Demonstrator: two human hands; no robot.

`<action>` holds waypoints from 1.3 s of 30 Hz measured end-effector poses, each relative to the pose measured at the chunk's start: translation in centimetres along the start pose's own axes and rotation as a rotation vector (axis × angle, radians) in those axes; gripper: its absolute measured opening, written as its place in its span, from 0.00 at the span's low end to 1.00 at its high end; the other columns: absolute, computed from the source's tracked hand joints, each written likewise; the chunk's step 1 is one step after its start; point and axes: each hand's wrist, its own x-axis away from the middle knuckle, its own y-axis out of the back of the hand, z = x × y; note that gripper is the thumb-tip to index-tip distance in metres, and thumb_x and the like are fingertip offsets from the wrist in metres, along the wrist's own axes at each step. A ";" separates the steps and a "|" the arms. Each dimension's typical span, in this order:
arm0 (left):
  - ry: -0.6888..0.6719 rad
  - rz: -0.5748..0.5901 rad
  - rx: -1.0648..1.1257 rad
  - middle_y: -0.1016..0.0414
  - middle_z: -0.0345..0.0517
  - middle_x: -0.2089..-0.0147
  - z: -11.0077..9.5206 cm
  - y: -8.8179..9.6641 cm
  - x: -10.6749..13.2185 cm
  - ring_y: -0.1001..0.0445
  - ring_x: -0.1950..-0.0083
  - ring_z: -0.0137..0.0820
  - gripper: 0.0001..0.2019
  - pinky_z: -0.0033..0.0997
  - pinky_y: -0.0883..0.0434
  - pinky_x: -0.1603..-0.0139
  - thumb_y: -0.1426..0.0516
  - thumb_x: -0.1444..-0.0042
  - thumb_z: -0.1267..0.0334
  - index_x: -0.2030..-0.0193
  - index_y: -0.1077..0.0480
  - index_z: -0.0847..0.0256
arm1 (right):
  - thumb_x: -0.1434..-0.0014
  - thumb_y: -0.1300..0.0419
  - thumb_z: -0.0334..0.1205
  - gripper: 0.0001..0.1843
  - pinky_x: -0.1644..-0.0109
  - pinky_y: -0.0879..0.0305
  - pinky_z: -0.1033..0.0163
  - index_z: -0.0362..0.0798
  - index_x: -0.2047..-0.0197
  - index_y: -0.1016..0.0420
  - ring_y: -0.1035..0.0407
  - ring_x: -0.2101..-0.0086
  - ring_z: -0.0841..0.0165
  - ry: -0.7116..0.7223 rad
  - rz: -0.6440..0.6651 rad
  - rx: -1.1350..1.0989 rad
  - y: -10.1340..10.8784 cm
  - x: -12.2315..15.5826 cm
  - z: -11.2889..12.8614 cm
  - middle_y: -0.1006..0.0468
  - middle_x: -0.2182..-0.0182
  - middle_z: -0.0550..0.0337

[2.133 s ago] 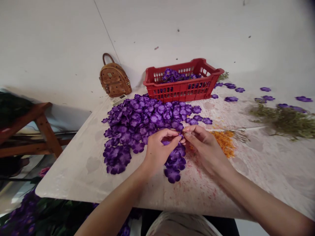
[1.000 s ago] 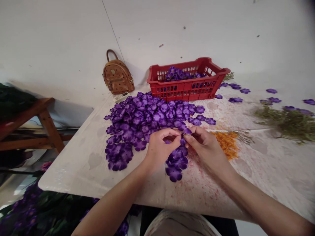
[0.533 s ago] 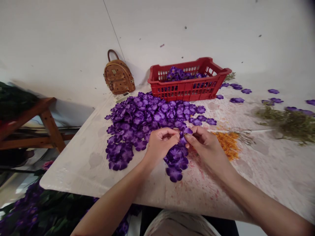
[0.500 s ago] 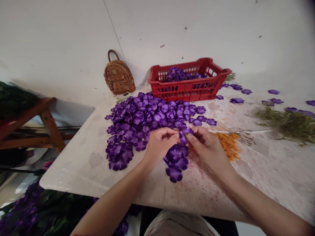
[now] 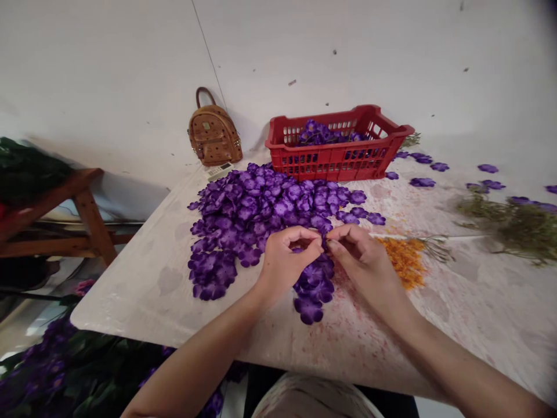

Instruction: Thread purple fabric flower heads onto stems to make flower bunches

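Note:
My left hand (image 5: 289,258) is closed in a pinch, thumb against forefinger. Facing it, my right hand (image 5: 363,255) pinches as well, and the two sets of fingertips almost meet. Whatever sits between them is too small to make out. Just below and behind the fingertips lies a small row of purple fabric flowers (image 5: 314,287). Beyond the hands spreads a large heap of purple fabric flowers (image 5: 261,203). A bunch of orange-yellow flower centres (image 5: 404,261) rests on the table beside my right hand.
A red plastic crate (image 5: 331,165) with purple flowers inside stands at the back. Left of it a small brown backpack (image 5: 215,136) leans on the wall. Green-brown stems (image 5: 509,226) lie at the right of the table (image 5: 143,290). A wooden stand (image 5: 93,223) is far left.
The purple flower that showed between my fingertips is no longer visible there. My fingertips have come closer together, and the view has shifted slightly.

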 end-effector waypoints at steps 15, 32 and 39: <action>0.124 0.042 0.112 0.18 0.44 0.72 -0.9 0.3 -0.3 0.23 0.71 0.27 0.05 0.24 0.29 0.67 0.36 0.46 0.64 0.71 0.21 0.62 | 0.34 0.40 0.41 0.04 0.61 0.33 0.61 0.52 0.60 0.27 0.28 0.65 0.67 -0.010 0.059 -0.122 0.1 0.1 -0.8 0.24 0.66 0.61; 0.069 0.061 0.155 0.16 0.47 0.66 0.0 0.0 0.0 0.18 0.65 0.31 0.06 0.29 0.22 0.60 0.33 0.47 0.62 0.66 0.20 0.62 | 0.37 0.40 0.42 0.04 0.63 0.32 0.61 0.52 0.62 0.27 0.28 0.67 0.67 -0.017 -0.004 -0.081 0.1 0.0 -0.6 0.24 0.68 0.60; 0.066 0.065 0.098 0.16 0.47 0.66 0.2 0.0 0.0 0.19 0.66 0.29 0.04 0.27 0.24 0.61 0.35 0.45 0.64 0.67 0.20 0.63 | 0.37 0.39 0.43 0.05 0.62 0.31 0.61 0.51 0.63 0.28 0.27 0.67 0.67 -0.031 0.013 -0.085 0.0 0.1 -0.3 0.24 0.68 0.60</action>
